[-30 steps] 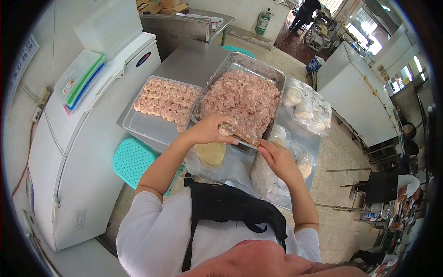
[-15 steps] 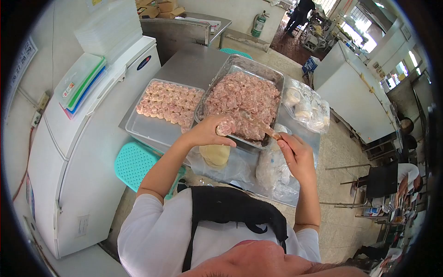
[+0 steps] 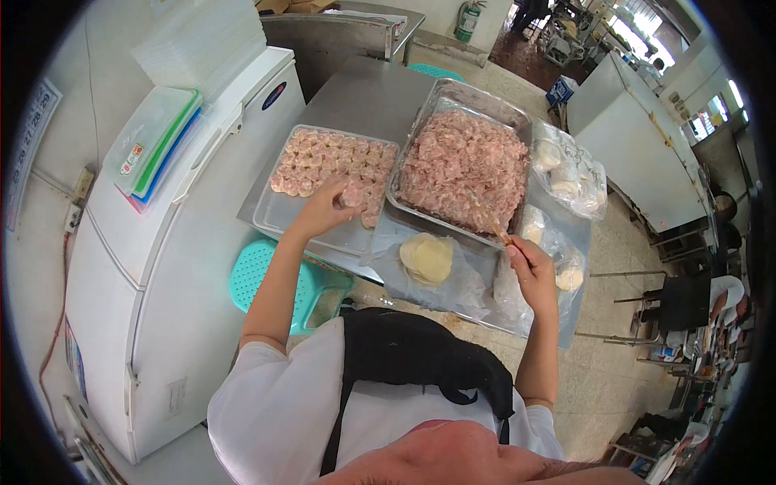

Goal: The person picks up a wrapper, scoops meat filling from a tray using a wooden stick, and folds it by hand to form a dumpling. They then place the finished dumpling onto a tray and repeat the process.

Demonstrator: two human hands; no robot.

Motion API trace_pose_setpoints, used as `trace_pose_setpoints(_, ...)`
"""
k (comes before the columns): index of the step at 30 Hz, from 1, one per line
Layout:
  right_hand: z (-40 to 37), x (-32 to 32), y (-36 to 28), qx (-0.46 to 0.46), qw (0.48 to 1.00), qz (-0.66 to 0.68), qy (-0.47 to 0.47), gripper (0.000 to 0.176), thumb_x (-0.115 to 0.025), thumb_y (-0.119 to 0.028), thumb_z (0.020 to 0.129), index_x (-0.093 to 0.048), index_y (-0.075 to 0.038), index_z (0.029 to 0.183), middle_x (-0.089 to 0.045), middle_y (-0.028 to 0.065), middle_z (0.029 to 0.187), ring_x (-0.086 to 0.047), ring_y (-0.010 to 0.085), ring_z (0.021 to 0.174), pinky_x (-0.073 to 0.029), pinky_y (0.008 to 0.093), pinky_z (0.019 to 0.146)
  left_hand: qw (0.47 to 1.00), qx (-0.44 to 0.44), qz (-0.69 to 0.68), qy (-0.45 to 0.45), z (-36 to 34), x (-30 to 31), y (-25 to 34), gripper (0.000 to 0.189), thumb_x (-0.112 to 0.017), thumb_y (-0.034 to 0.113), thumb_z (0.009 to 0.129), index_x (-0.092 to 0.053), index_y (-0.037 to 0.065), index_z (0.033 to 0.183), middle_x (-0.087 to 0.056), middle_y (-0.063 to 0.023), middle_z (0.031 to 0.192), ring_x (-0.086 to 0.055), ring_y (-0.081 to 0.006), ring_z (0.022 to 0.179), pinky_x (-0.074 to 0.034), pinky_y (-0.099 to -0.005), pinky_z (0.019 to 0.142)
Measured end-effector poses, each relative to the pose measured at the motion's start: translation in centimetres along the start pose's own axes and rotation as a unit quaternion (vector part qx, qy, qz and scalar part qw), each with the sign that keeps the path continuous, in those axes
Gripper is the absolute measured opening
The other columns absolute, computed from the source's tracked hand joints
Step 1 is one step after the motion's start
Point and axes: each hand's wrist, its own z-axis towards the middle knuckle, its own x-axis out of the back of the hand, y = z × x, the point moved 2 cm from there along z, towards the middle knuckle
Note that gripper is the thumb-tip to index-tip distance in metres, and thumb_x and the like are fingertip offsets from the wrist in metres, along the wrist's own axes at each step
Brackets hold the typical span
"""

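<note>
My left hand (image 3: 325, 212) is over the clear plastic tray (image 3: 279, 212), its fingers closed around a meat-filled dumpling (image 3: 352, 196). Rows of similar dumplings (image 3: 330, 158) cover the far part of that tray. My right hand (image 3: 533, 273) grips the handle of a spatula (image 3: 503, 235), whose blade rests among the ground meat (image 3: 462, 166) and is partly hidden. The meat fills a deep metal pan (image 3: 402, 202). Between my hands, a stack of round pale dumpling wrappers (image 3: 427, 257) lies on a plastic sheet.
Plastic bags with pale contents (image 3: 568, 171) lie right of the pan, on the metal table (image 3: 356, 97). A turquoise stool (image 3: 263, 275) stands by the near left edge. A white chest freezer (image 3: 202, 259) flanks the left side. Another person (image 3: 723, 295) is far right.
My left hand has carried the dumpling from beside the pan leftward to the tray. My right hand stays at the pan's near corner with the spatula. The view has shifted slightly.
</note>
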Motion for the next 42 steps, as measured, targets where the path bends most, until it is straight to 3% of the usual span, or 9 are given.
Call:
trace_pose_setpoints(3, -0.9, -1.0, 0.6, -0.075, 0.996, 0.055, 0.01, 0.026, -0.064, -0.019, 0.093, -0.066, 0.002, 0.109, -0.061, 0.0036, 0.08, -0.052, 0.0089, 0.068, -0.044, 0.0243, 0.064, 0.988, -0.035, 0.15, 0.013, -1.8, -0.2, -4.7, 0.058, -0.08, 0.026, 0.071, -0.059, 0.006, 0.12, -0.057, -0.0141, 0.121, -0.059, -0.0276, 0.096, -0.048, -0.0342, 0.085)
trace_pose_setpoints(6, -1.5, -2.0, 0.6, -0.118, 0.988, 0.087, 0.042, 0.026, -0.064, -0.018, 0.093, -0.066, 0.002, 0.11, -0.06, 0.0022, 0.078, -0.052, 0.0084, 0.067, -0.044, 0.0237, 0.062, 0.994, 0.072, 0.066, -0.044, -2.4, -1.2, -5.6, 0.062, -0.078, 0.021, 0.071, -0.053, 0.004, 0.125, -0.057, -0.019, 0.111, -0.059, -0.0368, 0.095, -0.047, -0.0414, 0.087)
trace_pose_setpoints(12, -1.9, -3.4, 0.2, -0.109, 0.989, 0.07, 0.066, 0.028, -0.061, -0.023, 0.095, -0.067, -0.002, 0.114, -0.053, -0.003, 0.067, -0.041, 0.0025, 0.053, -0.033, 0.0192, 0.047, 0.988, 0.114, 0.1, -0.003, -2.2, -4.0, -5.9, 0.07, -0.073, 0.021, 0.075, -0.04, -0.002, 0.131, -0.059, -0.0276, 0.114, -0.059, -0.0433, 0.105, -0.048, -0.0477, 0.088)
trace_pose_setpoints(18, -2.3, -3.8, 0.0, -0.109, 0.989, 0.079, 0.052, 0.029, -0.061, -0.023, 0.095, -0.067, -0.002, 0.114, -0.053, -0.0029, 0.068, -0.042, 0.0026, 0.054, -0.034, 0.0193, 0.047, 0.979, 0.065, 0.181, -0.068, -0.8, -5.8, -5.6, 0.065, -0.071, 0.016, 0.078, -0.039, -0.004, 0.13, -0.058, -0.0287, 0.114, -0.059, -0.0439, 0.103, -0.049, -0.0475, 0.086)
trace_pose_setpoints(24, -2.2, -2.5, 0.8, -0.141, 0.986, 0.081, 0.023, 0.025, -0.063, -0.017, 0.094, -0.066, 0.001, 0.11, -0.06, 0.0009, 0.078, -0.051, 0.0075, 0.066, -0.042, 0.0234, 0.059, 0.987, -0.004, 0.158, -0.011, -1.2, -6.1, -6.2, 0.064, -0.074, 0.011, 0.074, -0.041, -0.005, 0.127, -0.058, -0.026, 0.111, -0.056, -0.0423, 0.105, -0.048, -0.0456, 0.088)
trace_pose_setpoints(30, -1.8, -1.0, 3.1, -0.136, 0.986, 0.098, 0.006, 0.026, -0.064, -0.017, 0.093, -0.066, 0.002, 0.109, -0.06, 0.0015, 0.076, -0.051, 0.0077, 0.065, -0.042, 0.0234, 0.058, 0.986, 0.109, 0.129, 0.015, -2.7, -5.3, -6.8, 0.065, -0.072, 0.008, 0.075, -0.041, -0.002, 0.131, -0.051, -0.0257, 0.124, -0.054, -0.0432, 0.109, -0.046, -0.0454, 0.092)
trace_pose_setpoints(34, -1.2, -0.2, 5.1, -0.084, 0.992, 0.098, -0.008, 0.028, -0.062, -0.022, 0.094, -0.067, -0.002, 0.112, -0.055, -0.0021, 0.068, -0.044, 0.0033, 0.054, -0.035, 0.0199, 0.048, 0.985, 0.1, 0.142, 0.012, -1.7, -7.1, -7.8, 0.064, -0.068, 0.007, 0.076, -0.041, 0.0, 0.133, -0.05, -0.0263, 0.125, -0.054, -0.0435, 0.11, -0.046, -0.0457, 0.092)
trace_pose_setpoints(40, -0.6, 1.4, 7.2, -0.081, 0.989, 0.111, -0.045, 0.029, -0.063, -0.022, 0.094, -0.066, -0.002, 0.114, -0.056, -0.0017, 0.071, -0.046, 0.0042, 0.058, -0.037, 0.0207, 0.05, 0.974, 0.044, 0.212, 0.069, -2.9, -5.8, -7.6, 0.066, -0.064, 0.005, 0.08, -0.037, 0.005, 0.14, -0.053, -0.0241, 0.129, -0.055, -0.0424, 0.111, -0.047, -0.0461, 0.091)
trace_pose_setpoints(42, -0.5, 2.1, 7.7, -0.07, 0.992, 0.092, -0.056, 0.029, -0.064, -0.021, 0.093, -0.065, -0.001, 0.114, -0.059, 0.0009, 0.076, -0.05, 0.0079, 0.063, -0.041, 0.0239, 0.057, 0.955, 0.241, 0.169, 0.023, -2.6, -4.9, -7.7, 0.065, -0.056, 0.006, 0.082, -0.033, 0.005, 0.142, -0.051, -0.0271, 0.13, -0.055, -0.0443, 0.11, -0.046, -0.0474, 0.094)
